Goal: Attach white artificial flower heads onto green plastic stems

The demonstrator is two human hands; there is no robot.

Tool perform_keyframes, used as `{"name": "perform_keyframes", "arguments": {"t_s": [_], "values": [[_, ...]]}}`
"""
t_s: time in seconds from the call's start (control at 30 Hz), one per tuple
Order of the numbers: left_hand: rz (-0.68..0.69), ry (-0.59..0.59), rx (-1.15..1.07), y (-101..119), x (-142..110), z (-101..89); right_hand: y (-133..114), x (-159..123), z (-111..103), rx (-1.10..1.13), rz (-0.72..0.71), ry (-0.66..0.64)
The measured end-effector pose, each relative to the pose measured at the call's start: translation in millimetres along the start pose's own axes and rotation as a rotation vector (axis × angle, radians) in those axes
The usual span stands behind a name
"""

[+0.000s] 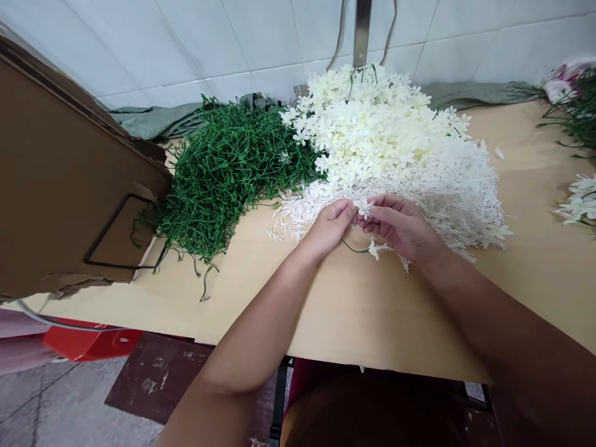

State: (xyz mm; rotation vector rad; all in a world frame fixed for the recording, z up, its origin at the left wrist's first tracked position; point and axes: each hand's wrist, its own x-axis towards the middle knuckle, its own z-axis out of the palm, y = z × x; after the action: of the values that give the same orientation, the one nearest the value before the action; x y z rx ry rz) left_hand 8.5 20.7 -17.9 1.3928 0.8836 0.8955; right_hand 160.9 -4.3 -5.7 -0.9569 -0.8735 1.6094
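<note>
My left hand and my right hand meet above the wooden table, fingers pinched together on a small white artificial flower. A thin green stem with another white flower hangs below the hands. Just behind them lies a heap of white plastic flower parts and a mound of cream-white blossoms. A pile of green plastic stems lies to the left.
A brown cardboard box with a black wire frame stands at the left. More flowers and green stems lie at the right edge. Grey-green cloth runs along the tiled wall. A red object sits below the table.
</note>
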Motion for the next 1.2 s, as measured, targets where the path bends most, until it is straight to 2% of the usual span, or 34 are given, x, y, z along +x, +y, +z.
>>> {"name": "perform_keyframes", "arguments": {"t_s": [0.17, 0.6, 0.73, 0.97, 1.2], "values": [[0.013, -0.011, 0.108, 5.9, -1.9, -0.5, -1.7, -0.3, 1.7, -0.058, -0.062, 0.014], [0.071, 0.066, 0.263, 12.7, -5.3, -0.9, -2.7, -0.8, 1.3, -0.111, -0.072, -0.036], [0.06, 0.063, 0.239, 12.5, -5.9, -1.4, -2.4, -0.4, -0.5, -0.1, -0.071, -0.05], [0.097, -0.034, 0.124, 11.4, -7.0, -1.9, 0.0, 2.4, -4.3, -0.034, -0.029, 0.007], [0.086, -0.001, 0.139, 12.0, -7.0, -2.2, 0.2, 2.7, -6.4, 0.061, 0.058, -0.034]]}}
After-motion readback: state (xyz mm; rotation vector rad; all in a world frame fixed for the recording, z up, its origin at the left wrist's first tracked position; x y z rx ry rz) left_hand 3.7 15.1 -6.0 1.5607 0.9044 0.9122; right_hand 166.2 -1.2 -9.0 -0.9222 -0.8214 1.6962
